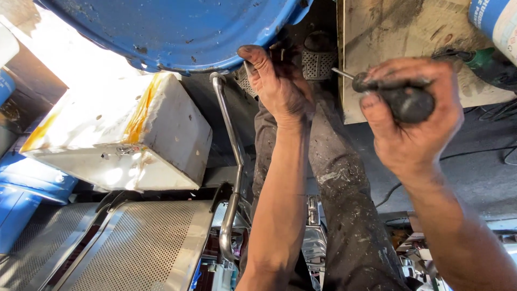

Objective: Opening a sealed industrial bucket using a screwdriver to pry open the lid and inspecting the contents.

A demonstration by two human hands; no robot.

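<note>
Left hand (pixel 277 81): grimy, stretched forward at the end of a straight forearm, fingers curled in and pressed together against something small right at the rim of the blue drum; exactly what sits between the fingers, impossible to tell from here.
Right hand (pixel 412 116): also blackened with grease, wrapped tight round the screwdriver, thumb lying along the handle, no gap in the grip.
Screwdriver (pixel 396 97): fat black handle buried in the right fist, thin metal shaft poking out to the left, tip aimed toward the left hand and stopping short of it, over the edge of the wooden board.
Blue drum (pixel 177 32): big, scuffed, filling the top of the view, its curved rim just above the left hand's fingertips.
Wooden board (pixel 398 37): stained pale sheet lying behind the right hand, dark smudges across it.
White block (pixel 124 134): bulky, sunlit, streaked with yellow-orange, sitting left of the left arm and well apart from it.
Metal tube (pixel 232 161): bent chrome bar running down between the white block and the left forearm.
Perforated metal sheet (pixel 140 248): shiny, curved, at lower left under the block.
Trouser legs (pixel 344 205): dark, dirt-caked, below both arms.
</note>
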